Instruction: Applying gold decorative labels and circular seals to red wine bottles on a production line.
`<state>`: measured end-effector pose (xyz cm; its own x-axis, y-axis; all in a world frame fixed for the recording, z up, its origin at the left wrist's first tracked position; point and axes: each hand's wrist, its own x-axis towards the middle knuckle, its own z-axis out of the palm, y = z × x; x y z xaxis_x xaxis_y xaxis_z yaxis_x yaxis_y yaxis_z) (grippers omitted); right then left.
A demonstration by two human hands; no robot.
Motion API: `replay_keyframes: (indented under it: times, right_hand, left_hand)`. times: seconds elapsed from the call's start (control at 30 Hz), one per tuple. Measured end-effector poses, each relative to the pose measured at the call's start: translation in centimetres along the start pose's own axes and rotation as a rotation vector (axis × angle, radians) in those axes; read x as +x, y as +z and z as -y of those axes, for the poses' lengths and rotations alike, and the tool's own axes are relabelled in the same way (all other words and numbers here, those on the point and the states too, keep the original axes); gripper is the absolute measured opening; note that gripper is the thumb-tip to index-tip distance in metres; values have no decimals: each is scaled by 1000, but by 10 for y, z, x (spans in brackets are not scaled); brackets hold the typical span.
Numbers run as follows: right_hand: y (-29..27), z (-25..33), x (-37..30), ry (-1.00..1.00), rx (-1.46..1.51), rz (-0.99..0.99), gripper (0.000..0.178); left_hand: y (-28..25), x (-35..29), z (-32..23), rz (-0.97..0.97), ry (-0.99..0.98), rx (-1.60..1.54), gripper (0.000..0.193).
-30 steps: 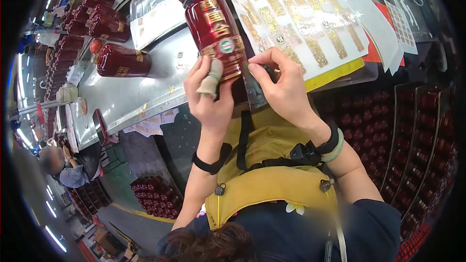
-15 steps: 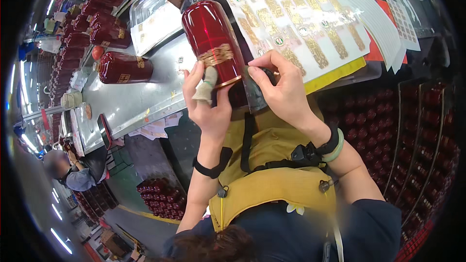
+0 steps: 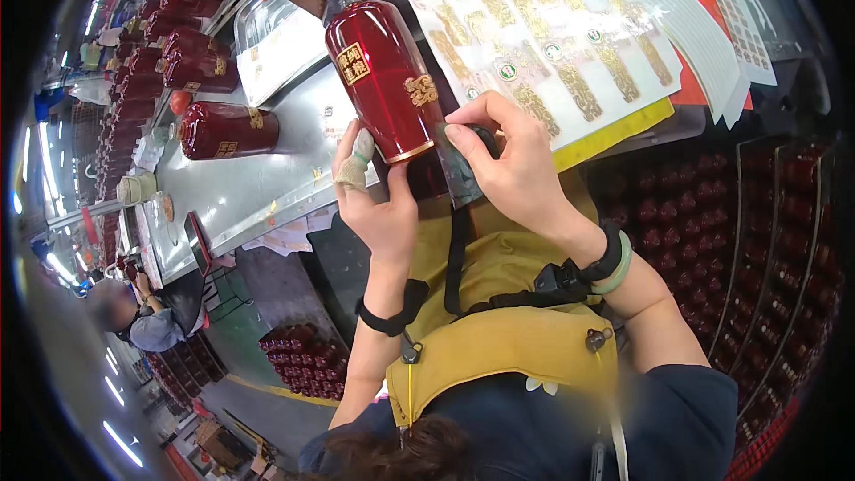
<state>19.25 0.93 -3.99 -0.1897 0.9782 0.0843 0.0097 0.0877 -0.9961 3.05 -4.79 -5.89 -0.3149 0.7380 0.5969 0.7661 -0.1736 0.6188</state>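
A glossy dark red bottle [image 3: 381, 93] lies in a dark cradle [image 3: 460, 180], its base toward me. It bears a gold rectangular label and a gold ornament near its right side. My left hand [image 3: 381, 214] is closed on the base end, fingers along the left side and thumb by the bottom edge; one finger wears a pale cloth cover. Just right of the bottle, my right hand [image 3: 524, 169] holds thumb and forefinger in a pinch by the cradle's edge. Whatever lies between those fingertips is too small to make out. Something dark shows under that hand.
A sheet of gold stickers [image 3: 570, 53] lies to the right, with stacked white sheets [image 3: 690, 40] beyond. Another red bottle [image 3: 227, 131] lies on the metal table [image 3: 294, 156], more stand far left. Crated red bottles [image 3: 668, 223] fill the lower right. A person [image 3: 156, 325] sits at left.
The bottle has turned about its length in the cradle: the gold ornament has shifted right and the rectangular label has come into view. My right hand has barely moved.
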Motion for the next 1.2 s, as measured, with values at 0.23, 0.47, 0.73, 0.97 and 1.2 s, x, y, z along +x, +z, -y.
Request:
replay_keyframes:
  times: [0.23, 0.47, 0.73, 0.97, 1.2]
  right_hand:
    - [-8, 2, 8, 36, -155, -38, 11]
    - [-5, 19, -1, -51, -93, -16, 8]
    - [0, 20, -2, 2, -144, 67, 8]
    - [-18, 19, 19, 52, -148, -68, 14]
    - [-26, 30, 43, -154, -42, 244, 16]
  left_hand:
    - [3, 0, 5, 19, 128, 101, 51]
    - [-4, -7, 16, 31, 32, 95, 48]
    - [-10, -5, 15, 83, -28, -30, 46]
    - [-29, 30, 38, 175, -321, -516, 68]
    - [15, 114, 67, 533, -729, -840, 56]
